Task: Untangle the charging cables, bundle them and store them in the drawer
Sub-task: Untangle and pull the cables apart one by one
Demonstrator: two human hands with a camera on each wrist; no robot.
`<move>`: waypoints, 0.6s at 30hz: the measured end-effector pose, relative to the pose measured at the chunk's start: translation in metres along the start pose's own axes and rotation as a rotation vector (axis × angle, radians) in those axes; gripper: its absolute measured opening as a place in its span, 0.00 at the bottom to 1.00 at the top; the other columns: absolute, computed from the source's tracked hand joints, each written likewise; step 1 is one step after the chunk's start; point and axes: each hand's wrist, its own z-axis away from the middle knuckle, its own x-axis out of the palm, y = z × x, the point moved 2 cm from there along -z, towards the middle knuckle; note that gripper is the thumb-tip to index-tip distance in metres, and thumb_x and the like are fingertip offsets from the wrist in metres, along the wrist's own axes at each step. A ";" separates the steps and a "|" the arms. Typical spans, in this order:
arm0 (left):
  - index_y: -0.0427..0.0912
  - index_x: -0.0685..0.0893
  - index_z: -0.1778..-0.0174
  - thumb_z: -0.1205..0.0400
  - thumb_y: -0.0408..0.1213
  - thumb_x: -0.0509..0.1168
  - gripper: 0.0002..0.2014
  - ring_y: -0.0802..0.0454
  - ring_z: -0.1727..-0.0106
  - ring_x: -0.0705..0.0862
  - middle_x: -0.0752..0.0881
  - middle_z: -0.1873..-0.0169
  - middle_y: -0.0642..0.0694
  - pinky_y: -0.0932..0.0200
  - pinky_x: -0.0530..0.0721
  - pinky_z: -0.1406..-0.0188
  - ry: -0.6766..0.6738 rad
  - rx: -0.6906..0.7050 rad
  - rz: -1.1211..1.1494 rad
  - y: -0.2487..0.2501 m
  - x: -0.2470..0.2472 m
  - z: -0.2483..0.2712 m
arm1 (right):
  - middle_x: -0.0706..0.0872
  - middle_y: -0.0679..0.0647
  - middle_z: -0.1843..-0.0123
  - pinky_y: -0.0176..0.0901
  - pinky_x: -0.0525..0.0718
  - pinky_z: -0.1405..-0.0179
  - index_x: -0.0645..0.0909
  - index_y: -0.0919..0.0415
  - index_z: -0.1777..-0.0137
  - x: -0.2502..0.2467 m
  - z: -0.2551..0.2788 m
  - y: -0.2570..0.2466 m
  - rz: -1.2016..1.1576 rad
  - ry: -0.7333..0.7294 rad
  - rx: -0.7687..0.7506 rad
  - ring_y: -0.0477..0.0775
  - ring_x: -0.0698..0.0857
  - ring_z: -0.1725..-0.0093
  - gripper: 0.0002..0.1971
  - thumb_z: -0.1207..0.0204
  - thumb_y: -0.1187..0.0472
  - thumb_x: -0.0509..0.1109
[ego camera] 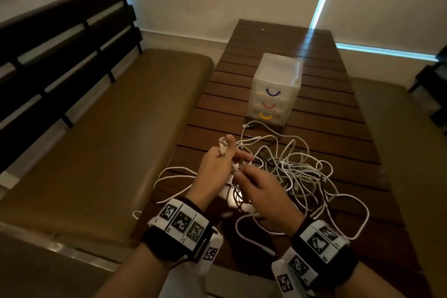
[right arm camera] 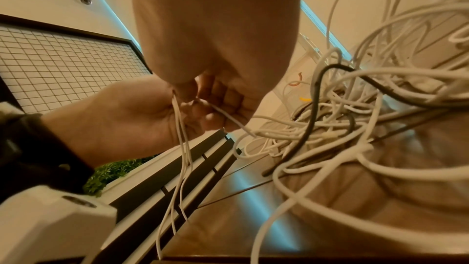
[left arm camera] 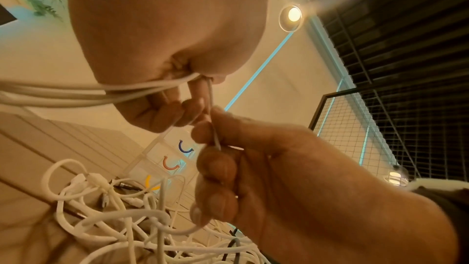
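A tangle of white charging cables (ego camera: 297, 172), with a dark cable (right arm camera: 314, 107) running through it, lies on the slatted wooden table (ego camera: 326, 109). Above the table's near left corner, my left hand (ego camera: 222, 159) grips several white strands. Their plug ends (ego camera: 222, 144) stick up past my thumb. Close beside it, my right hand (ego camera: 244, 174) pinches one thin white cable (left arm camera: 214, 133) that runs between the two hands. From my left hand, loose strands (right arm camera: 182, 158) hang down. Beyond the tangle stands the translucent drawer unit (ego camera: 275, 89) with all three drawers closed.
A cushioned bench (ego camera: 108, 140) with a dark slatted back runs along the table's left side, and another seat (ego camera: 399, 152) is on the right. Cable loops (ego camera: 169, 176) hang over the table's left edge. Past the drawer unit the tabletop shows bare slats up to the wall.
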 end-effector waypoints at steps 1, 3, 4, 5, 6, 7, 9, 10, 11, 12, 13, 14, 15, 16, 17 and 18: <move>0.50 0.93 0.62 0.18 0.70 0.44 0.37 0.47 0.54 0.90 0.92 0.61 0.46 0.41 0.87 0.44 -0.013 0.018 -0.003 0.002 -0.002 0.002 | 0.82 0.53 0.70 0.54 0.79 0.66 0.79 0.57 0.61 0.001 -0.001 -0.003 0.022 -0.024 0.009 0.46 0.79 0.71 0.13 0.14 0.57 0.64; 0.46 0.93 0.60 0.15 0.64 0.43 0.37 0.53 0.51 0.90 0.93 0.58 0.48 0.46 0.85 0.42 -0.013 0.060 0.010 0.005 -0.007 0.005 | 0.82 0.54 0.69 0.54 0.78 0.65 0.79 0.55 0.62 0.002 -0.001 -0.008 0.055 -0.050 -0.007 0.45 0.79 0.70 0.14 0.14 0.55 0.63; 0.44 0.93 0.60 0.14 0.62 0.43 0.36 0.56 0.51 0.89 0.93 0.59 0.49 0.51 0.84 0.42 -0.004 0.091 0.023 0.007 -0.010 0.007 | 0.83 0.54 0.68 0.51 0.78 0.65 0.80 0.55 0.61 0.002 -0.003 -0.010 0.060 -0.050 -0.019 0.45 0.79 0.70 0.14 0.14 0.54 0.63; 0.43 0.93 0.60 0.13 0.60 0.43 0.36 0.58 0.51 0.89 0.92 0.59 0.50 0.55 0.82 0.43 0.004 0.120 0.037 0.008 -0.014 0.009 | 0.84 0.54 0.67 0.50 0.79 0.65 0.83 0.56 0.58 0.003 -0.004 -0.012 0.066 -0.046 -0.035 0.46 0.81 0.69 0.14 0.14 0.52 0.62; 0.43 0.93 0.61 0.13 0.60 0.43 0.36 0.59 0.51 0.89 0.92 0.59 0.50 0.57 0.81 0.43 0.008 0.147 0.053 0.009 -0.016 0.012 | 0.86 0.56 0.65 0.53 0.82 0.63 0.84 0.54 0.55 0.006 -0.007 -0.013 0.091 -0.042 -0.049 0.48 0.83 0.67 0.14 0.14 0.50 0.62; 0.42 0.93 0.61 0.13 0.59 0.43 0.37 0.59 0.51 0.89 0.92 0.59 0.49 0.60 0.80 0.44 0.005 0.171 0.061 0.007 -0.021 0.014 | 0.87 0.57 0.64 0.59 0.83 0.60 0.84 0.51 0.55 0.010 -0.008 -0.014 0.122 -0.033 -0.061 0.51 0.84 0.66 0.14 0.14 0.47 0.61; 0.39 0.92 0.60 0.14 0.61 0.43 0.38 0.58 0.51 0.89 0.92 0.59 0.47 0.67 0.80 0.50 0.023 0.183 0.070 0.007 -0.030 0.018 | 0.88 0.59 0.62 0.62 0.84 0.60 0.84 0.46 0.55 0.020 -0.013 -0.019 0.172 -0.051 -0.078 0.53 0.85 0.67 0.19 0.16 0.38 0.56; 0.36 0.90 0.60 0.16 0.64 0.44 0.39 0.55 0.51 0.89 0.92 0.59 0.45 0.68 0.81 0.53 0.039 0.154 0.086 0.007 -0.036 0.020 | 0.88 0.58 0.62 0.60 0.85 0.61 0.85 0.45 0.51 0.025 -0.014 -0.021 0.186 -0.062 -0.086 0.52 0.84 0.69 0.25 0.19 0.31 0.52; 0.33 0.87 0.61 0.19 0.66 0.45 0.39 0.50 0.53 0.89 0.90 0.62 0.41 0.65 0.83 0.55 0.042 0.129 0.121 0.008 -0.041 0.022 | 0.87 0.56 0.65 0.56 0.85 0.63 0.85 0.44 0.49 0.029 -0.015 -0.023 0.197 -0.068 -0.083 0.51 0.84 0.70 0.31 0.23 0.25 0.48; 0.32 0.84 0.66 0.20 0.66 0.46 0.38 0.44 0.58 0.88 0.87 0.67 0.38 0.60 0.85 0.57 0.031 0.125 0.172 0.009 -0.045 0.023 | 0.86 0.52 0.69 0.53 0.83 0.66 0.84 0.44 0.55 0.032 -0.016 -0.025 0.212 -0.073 -0.090 0.49 0.83 0.72 0.32 0.25 0.22 0.46; 0.35 0.79 0.71 0.20 0.65 0.47 0.35 0.39 0.65 0.84 0.82 0.75 0.38 0.54 0.85 0.60 0.014 0.133 0.223 0.011 -0.047 0.025 | 0.83 0.48 0.73 0.49 0.80 0.69 0.80 0.42 0.63 0.034 -0.017 -0.026 0.238 -0.082 -0.115 0.45 0.81 0.74 0.28 0.24 0.24 0.48; 0.38 0.75 0.74 0.18 0.63 0.48 0.33 0.38 0.71 0.77 0.76 0.79 0.40 0.51 0.81 0.64 0.001 0.140 0.259 0.014 -0.049 0.027 | 0.79 0.45 0.76 0.43 0.75 0.71 0.75 0.40 0.67 0.036 -0.016 -0.027 0.274 -0.097 -0.149 0.44 0.79 0.75 0.22 0.20 0.30 0.52; 0.40 0.72 0.75 0.16 0.61 0.49 0.31 0.42 0.75 0.71 0.71 0.81 0.42 0.50 0.78 0.68 -0.009 0.146 0.271 0.015 -0.050 0.028 | 0.76 0.43 0.77 0.40 0.70 0.72 0.73 0.39 0.68 0.037 -0.015 -0.027 0.307 -0.114 -0.179 0.43 0.76 0.76 0.19 0.16 0.38 0.57; 0.41 0.70 0.76 0.15 0.59 0.49 0.30 0.45 0.77 0.67 0.68 0.82 0.44 0.50 0.74 0.70 -0.018 0.163 0.265 0.016 -0.049 0.029 | 0.75 0.43 0.78 0.40 0.69 0.73 0.75 0.41 0.68 0.039 -0.015 -0.025 0.344 -0.133 -0.197 0.44 0.75 0.77 0.18 0.15 0.43 0.59; 0.41 0.70 0.76 0.14 0.59 0.48 0.30 0.47 0.78 0.65 0.66 0.82 0.44 0.50 0.70 0.71 -0.030 0.186 0.238 0.014 -0.048 0.028 | 0.75 0.44 0.77 0.42 0.69 0.73 0.77 0.46 0.66 0.038 -0.014 -0.022 0.373 -0.148 -0.209 0.45 0.75 0.76 0.19 0.15 0.43 0.59; 0.41 0.70 0.76 0.14 0.59 0.48 0.31 0.48 0.78 0.64 0.66 0.82 0.43 0.52 0.68 0.72 -0.049 0.209 0.202 0.014 -0.046 0.030 | 0.78 0.47 0.75 0.44 0.71 0.72 0.80 0.52 0.64 0.037 -0.014 -0.018 0.394 -0.155 -0.209 0.47 0.76 0.75 0.21 0.16 0.41 0.58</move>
